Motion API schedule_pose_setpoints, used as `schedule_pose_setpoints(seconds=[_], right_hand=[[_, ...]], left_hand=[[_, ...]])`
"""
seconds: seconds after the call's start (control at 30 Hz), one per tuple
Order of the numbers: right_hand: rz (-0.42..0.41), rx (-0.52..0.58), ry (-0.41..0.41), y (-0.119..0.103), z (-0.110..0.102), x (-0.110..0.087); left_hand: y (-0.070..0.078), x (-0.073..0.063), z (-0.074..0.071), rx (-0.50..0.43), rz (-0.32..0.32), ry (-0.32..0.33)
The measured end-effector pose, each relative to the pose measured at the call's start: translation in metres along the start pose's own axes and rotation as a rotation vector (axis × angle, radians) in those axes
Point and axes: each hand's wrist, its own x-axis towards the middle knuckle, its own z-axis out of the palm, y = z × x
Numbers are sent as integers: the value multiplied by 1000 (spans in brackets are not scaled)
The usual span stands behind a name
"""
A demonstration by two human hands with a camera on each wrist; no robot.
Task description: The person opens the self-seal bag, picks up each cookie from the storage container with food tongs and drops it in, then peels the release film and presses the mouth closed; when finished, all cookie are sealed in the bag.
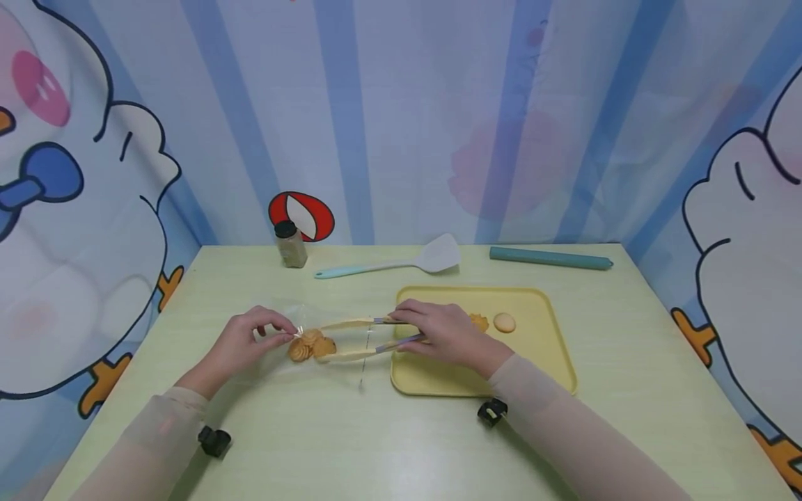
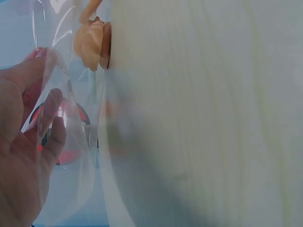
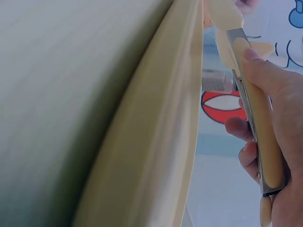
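Observation:
A clear plastic bag (image 2: 71, 179) lies on the table with several cookies (image 1: 309, 346) inside it. My left hand (image 1: 253, 337) pinches the bag near the cookies between thumb and forefinger. In my right hand (image 1: 441, 332) is a pair of tongs (image 3: 258, 113) with cream tips and metal arms, gripped around the handle. The tongs point left, their arms apart, with the tips (image 1: 344, 356) reaching into the bag beside the cookies. Under the right hand is a yellow tray (image 1: 438, 383) that holds a round cookie (image 1: 504, 322) and a flower-shaped cookie (image 1: 480, 322), partly hidden by the hand.
Along the table's back edge stand or lie a jar with a black lid (image 1: 291, 245), a spatula (image 1: 401, 263) with a pale blade and a teal closed stick (image 1: 550, 258). A patterned cloth (image 1: 413, 125) hangs right behind the table.

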Motion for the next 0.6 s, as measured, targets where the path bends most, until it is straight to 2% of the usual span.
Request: schedule_pose_setpoints(seconds=[0.3, 0.43, 0.6], right_hand=[[85, 19, 33, 19, -23, -43], [141, 2, 37, 28, -35, -64], [199, 16, 43, 36, -42, -89]], left_hand=[[5, 7, 3, 8, 7, -5], [5, 7, 4, 14, -13, -24], [6, 4, 4, 13, -71, -63]])
